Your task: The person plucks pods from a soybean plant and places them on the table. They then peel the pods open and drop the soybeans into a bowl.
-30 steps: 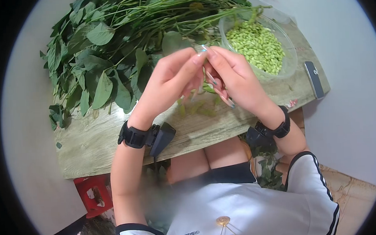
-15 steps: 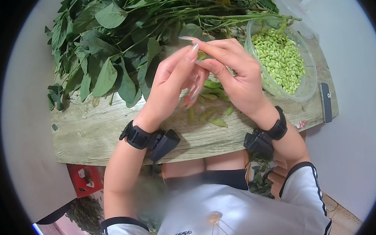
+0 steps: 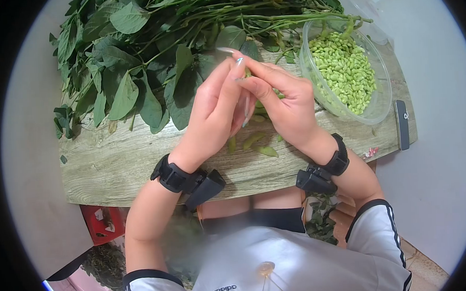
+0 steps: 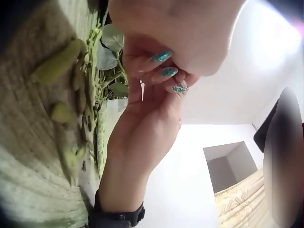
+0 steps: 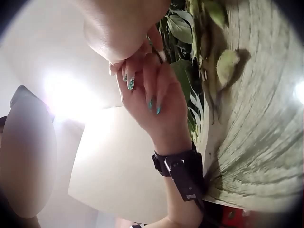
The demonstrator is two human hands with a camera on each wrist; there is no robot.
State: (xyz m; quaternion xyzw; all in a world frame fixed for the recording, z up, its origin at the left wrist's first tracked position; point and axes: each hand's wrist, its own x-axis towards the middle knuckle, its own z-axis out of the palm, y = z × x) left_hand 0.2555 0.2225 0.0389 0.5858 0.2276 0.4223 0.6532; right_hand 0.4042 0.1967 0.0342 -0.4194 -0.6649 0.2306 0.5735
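Both hands meet above the table in the head view. The left hand [image 3: 210,107] and the right hand [image 3: 288,101] pinch a small green pod [image 3: 247,72] between their fingertips, with most of it hidden. Below them, loose pods [image 3: 266,151] lie on the wood-grain table [image 3: 124,166]. A clear round tub [image 3: 385,98] of shelled green beans [image 3: 343,70] stands beside the right hand. In the left wrist view, the right hand [image 4: 145,128] touches the other hand, its fingers curled. The right wrist view shows the left hand [image 5: 159,104] with bent fingers; no pod is distinguishable there.
Leafy green stalks [image 3: 124,95] cover the back and left of the table. Behind the tub is a transparent lid [image 3: 365,9]. A dark phone-like object [image 3: 402,125] lies by the right edge. Below the table's left side is a red stool or crate [image 3: 97,232].
Since the earliest frame, a small pod has come into sight at the fingertips. Over the last half second the hands have drawn slightly closer together. The view has also shifted.
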